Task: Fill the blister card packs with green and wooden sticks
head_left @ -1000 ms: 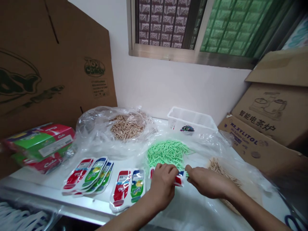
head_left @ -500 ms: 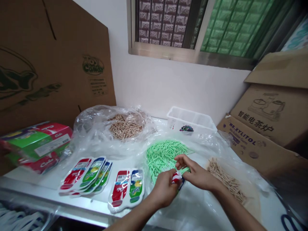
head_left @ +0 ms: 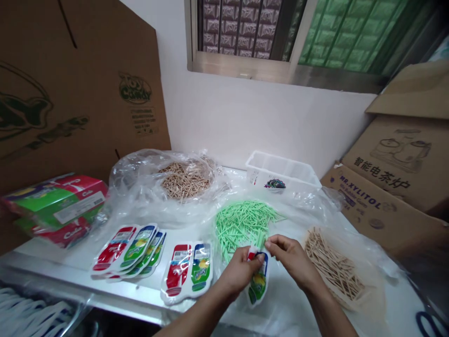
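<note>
My left hand [head_left: 240, 271] is closed around a small bottle-shaped packet [head_left: 258, 285] printed in green, blue and yellow, with red and white at its top. A small bundle of light green sticks [head_left: 259, 239] stands up at the packet's upper end. Thumb and fingers of my right hand [head_left: 293, 260] pinch at the edge of these sticks, close to the packet's opening; their exact grip is partly hidden. Just behind both hands lies a heap of green sticks [head_left: 242, 222] on clear plastic. Left of my hands, a double bottle-shaped packet [head_left: 187, 271] lies flat on the table.
A stack of similar packets [head_left: 128, 250] lies farther left, by shrink-wrapped boxes [head_left: 66, 201]. Brown sticks [head_left: 185, 180] fill a plastic bag behind; more brown sticks [head_left: 333, 264] lie right. A white plastic bin [head_left: 284, 173] stands at the wall. Cardboard boxes [head_left: 382, 201] flank the right.
The packet has turned so its green printed face shows. The green sticks now point upward at its top instead of lying sideways in my right hand. My right hand has shifted slightly right and down.
</note>
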